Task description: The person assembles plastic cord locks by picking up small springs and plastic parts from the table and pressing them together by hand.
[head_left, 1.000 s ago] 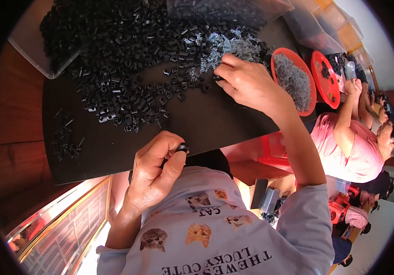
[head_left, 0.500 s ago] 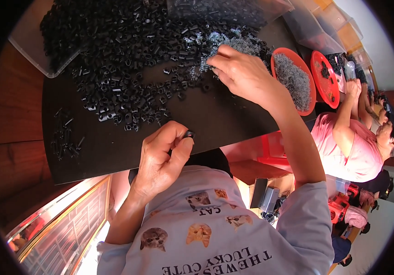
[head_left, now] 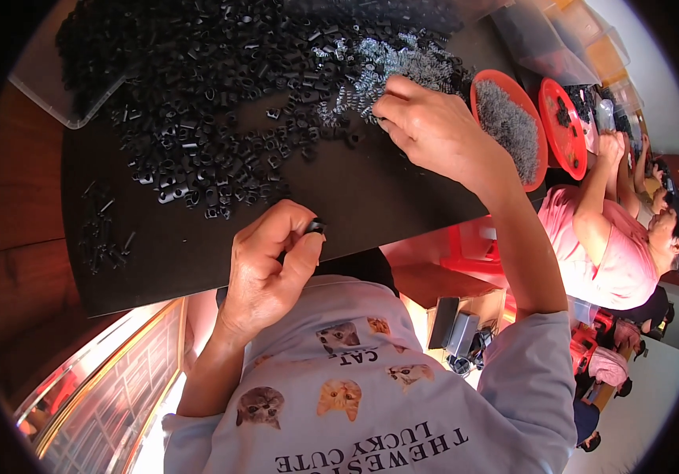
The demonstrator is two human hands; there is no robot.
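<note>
Near the front edge of the dark table, my left hand is closed, pinching a small black plastic part between thumb and forefinger. My right hand hovers at the near edge of a heap of small metal springs. Its fingertips are pinched together, and whatever is between them is too small or hidden to make out. A large spread of small black plastic parts covers the table left of the springs and beyond my left hand.
Thin black pieces lie at the table's left. A clear plastic bin is tipped beside the black heap. On the right stand a red bowl of springs and a red plate with black bits. Beyond sits a person in pink.
My right hand has shifted slightly to the right along the springs' near edge, its fingers still pinched. My left hand keeps its hold on the black part; the whole view has shifted a little.
</note>
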